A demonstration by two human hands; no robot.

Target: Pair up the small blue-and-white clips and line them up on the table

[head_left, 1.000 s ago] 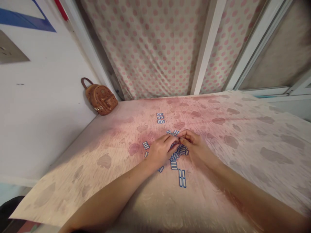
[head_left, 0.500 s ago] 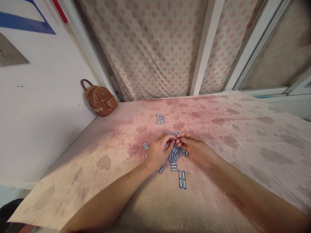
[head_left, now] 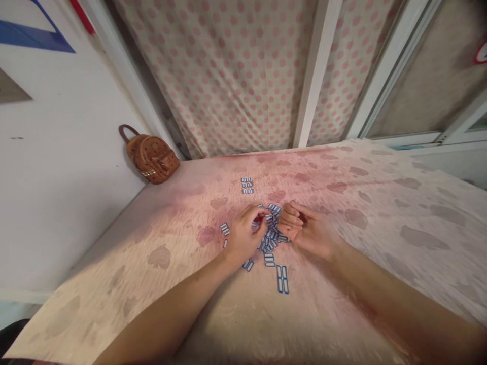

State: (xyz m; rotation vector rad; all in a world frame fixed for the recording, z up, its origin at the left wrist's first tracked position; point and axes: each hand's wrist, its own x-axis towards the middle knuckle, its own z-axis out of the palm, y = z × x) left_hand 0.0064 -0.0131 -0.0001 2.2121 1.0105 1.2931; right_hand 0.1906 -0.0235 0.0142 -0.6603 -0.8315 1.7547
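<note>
My left hand (head_left: 245, 234) is over the left side of a loose pile of small white labels with blue borders (head_left: 271, 238). Its thumb and forefinger are bent into a pinch, with a blue-edged label (head_left: 269, 219) at the tips. On the pile's right side my right hand (head_left: 304, 228) is turned partly palm up, its fingers curled in; whatever they hold is hidden. Closer to me lie a short label strip (head_left: 269, 259) and a larger label piece (head_left: 282, 279). Part of the pile is hidden behind the hands.
Beyond the pile, label strips (head_left: 247, 185) lie in three neat rows. More label pieces (head_left: 224, 229) lie left of my left hand. A brown mini backpack (head_left: 152, 158) leans on the wall at the table's far left corner. A dotted curtain (head_left: 236, 76) hangs behind the patterned tablecloth (head_left: 160, 299).
My hands, whose fingertips met over the pile, have moved apart. The right hand has drawn right and its fingers have curled in. The whole view has shifted slightly.
</note>
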